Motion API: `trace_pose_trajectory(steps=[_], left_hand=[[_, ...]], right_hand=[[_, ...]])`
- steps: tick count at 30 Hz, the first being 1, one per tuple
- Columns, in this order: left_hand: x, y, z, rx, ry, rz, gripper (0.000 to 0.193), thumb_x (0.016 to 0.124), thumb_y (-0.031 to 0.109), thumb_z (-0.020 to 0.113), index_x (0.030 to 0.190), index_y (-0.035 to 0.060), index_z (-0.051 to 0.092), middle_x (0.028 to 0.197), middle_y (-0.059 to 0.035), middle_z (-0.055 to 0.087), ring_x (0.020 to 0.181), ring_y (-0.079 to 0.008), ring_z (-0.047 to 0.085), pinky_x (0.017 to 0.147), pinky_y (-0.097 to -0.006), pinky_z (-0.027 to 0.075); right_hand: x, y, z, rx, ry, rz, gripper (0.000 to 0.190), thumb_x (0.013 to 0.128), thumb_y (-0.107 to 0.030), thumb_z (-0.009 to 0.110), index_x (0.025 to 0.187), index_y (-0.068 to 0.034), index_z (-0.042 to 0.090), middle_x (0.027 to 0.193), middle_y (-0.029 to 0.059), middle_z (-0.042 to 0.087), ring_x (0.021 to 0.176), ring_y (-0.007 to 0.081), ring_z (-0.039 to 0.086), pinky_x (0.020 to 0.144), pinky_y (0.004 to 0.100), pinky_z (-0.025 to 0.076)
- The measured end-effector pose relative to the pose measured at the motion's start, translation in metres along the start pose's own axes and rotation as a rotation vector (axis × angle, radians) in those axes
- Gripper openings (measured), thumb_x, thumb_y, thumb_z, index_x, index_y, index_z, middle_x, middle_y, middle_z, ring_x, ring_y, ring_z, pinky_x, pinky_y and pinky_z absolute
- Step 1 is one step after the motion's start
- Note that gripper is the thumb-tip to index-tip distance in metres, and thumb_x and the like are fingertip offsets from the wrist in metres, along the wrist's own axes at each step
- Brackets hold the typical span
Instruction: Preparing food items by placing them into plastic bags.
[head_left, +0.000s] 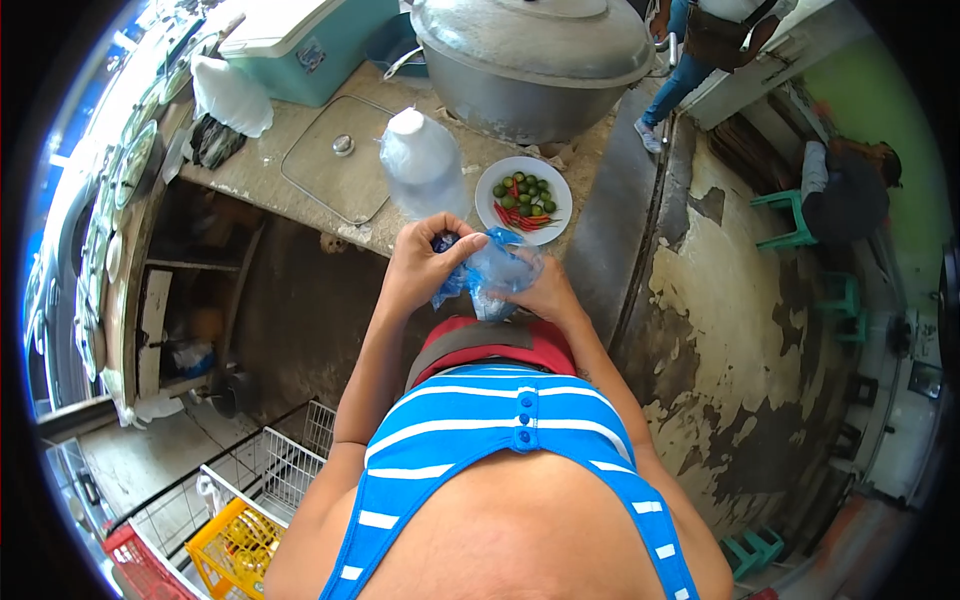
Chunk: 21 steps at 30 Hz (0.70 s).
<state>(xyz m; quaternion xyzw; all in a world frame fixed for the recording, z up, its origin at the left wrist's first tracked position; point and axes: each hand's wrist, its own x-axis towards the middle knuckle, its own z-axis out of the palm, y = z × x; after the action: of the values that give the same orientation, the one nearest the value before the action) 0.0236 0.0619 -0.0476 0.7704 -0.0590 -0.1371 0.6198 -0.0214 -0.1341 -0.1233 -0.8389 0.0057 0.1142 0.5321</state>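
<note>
My left hand (429, 259) pinches blue plastic at the left side of a thin blue plastic bag (499, 266). From the right, my right hand (546, 289) holds the bag's body, close in front of my waist. What the bag contains is unclear through the film. Just beyond my hands, on the worn counter, stand a clear plastic-wrapped container with a white top (420, 161) and a white plate (487, 184) bearing small green citrus fruits (525, 187) and red chili peppers (529, 221).
A large lidded metal pot (525, 90) stands behind the plate, near a teal cooler box (319, 64). A white plastic bag (231, 94) lies at the counter's left. A person (697, 37) stands at upper right; another person (847, 187) is near green stools (791, 217).
</note>
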Motion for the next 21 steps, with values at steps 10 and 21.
trace_pose_trajectory(steps=[10, 21], left_hand=[[0.043, 0.058, 0.003, 0.450, 0.048, 0.698, 0.011, 0.089, 0.015, 0.062, 0.088, 0.0039, 0.059, 0.066, -0.0062, 0.055, 0.059, -0.0123, 0.052, 0.056, -0.0272, 0.043], [0.088, 0.132, -0.074, -0.117, 0.736, 0.795, 0.027, 0.094, 0.030, 0.058, 0.083, 0.0053, 0.062, 0.062, 0.0048, 0.053, 0.051, 0.0006, 0.044, 0.043, -0.0150, 0.030]], right_hand=[[-0.006, 0.005, -0.002, -0.131, -0.026, -0.005, 0.045, 0.063, -0.032, 0.085, 0.092, -0.002, 0.068, 0.078, 0.0096, 0.068, 0.071, 0.0168, 0.063, 0.071, 0.0338, 0.050], [-0.015, 0.069, 0.002, 0.155, 0.135, 0.334, 0.046, 0.066, -0.031, 0.083, 0.099, -0.002, 0.066, 0.087, 0.0109, 0.068, 0.082, 0.0188, 0.064, 0.075, 0.0350, 0.051]])
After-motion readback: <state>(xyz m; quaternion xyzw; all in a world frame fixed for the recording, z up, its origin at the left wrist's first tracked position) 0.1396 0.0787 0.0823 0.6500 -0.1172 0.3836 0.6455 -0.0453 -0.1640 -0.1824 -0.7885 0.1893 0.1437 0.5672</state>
